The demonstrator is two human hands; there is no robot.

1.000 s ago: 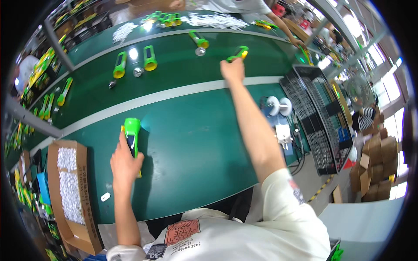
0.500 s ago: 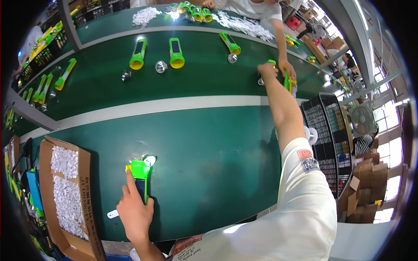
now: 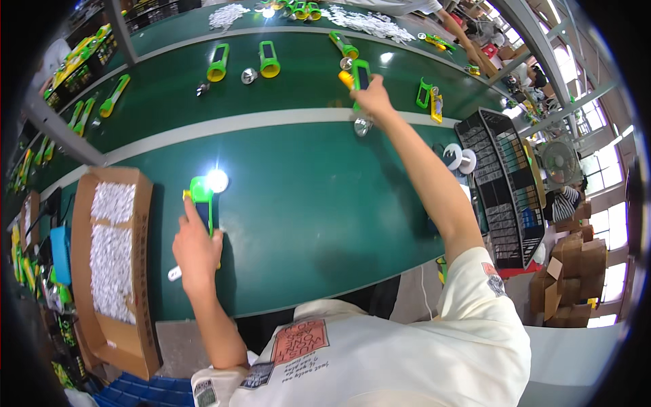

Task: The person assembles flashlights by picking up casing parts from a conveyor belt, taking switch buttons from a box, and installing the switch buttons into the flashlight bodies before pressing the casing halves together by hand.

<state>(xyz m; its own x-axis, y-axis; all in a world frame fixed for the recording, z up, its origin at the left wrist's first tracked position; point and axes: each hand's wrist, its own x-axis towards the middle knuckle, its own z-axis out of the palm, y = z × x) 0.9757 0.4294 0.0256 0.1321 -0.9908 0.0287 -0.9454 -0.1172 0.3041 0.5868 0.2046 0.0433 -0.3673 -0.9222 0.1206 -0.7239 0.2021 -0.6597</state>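
Observation:
My left hand [image 3: 196, 247] is closed around a green flashlight [image 3: 201, 195] with a dark panel. Its lamp head [image 3: 217, 180] shines bright white above the near bench. A small white piece [image 3: 175, 273] shows beside that hand's wrist. My right hand [image 3: 375, 98] reaches far forward, gripping a second green flashlight [image 3: 361, 76] with a dark panel and a yellow part sticking out at its left. A silver reflector [image 3: 362, 126] hangs below this flashlight, over the white strip between bench and far surface.
Along the far green surface lie several green flashlights [image 3: 269, 62] with silver reflectors [image 3: 249, 75]. A cardboard box [image 3: 144, 271] of white pieces stands at left. On the right are a black crate [image 3: 498, 197], a white spool [image 3: 462, 160] and a green frame [image 3: 424, 95].
My right hand has come leftward and nearer, bringing a flashlight with its hanging reflector. The co-worker's hands have withdrawn from beside it. The left hand still grips the lit flashlight; the view has shifted.

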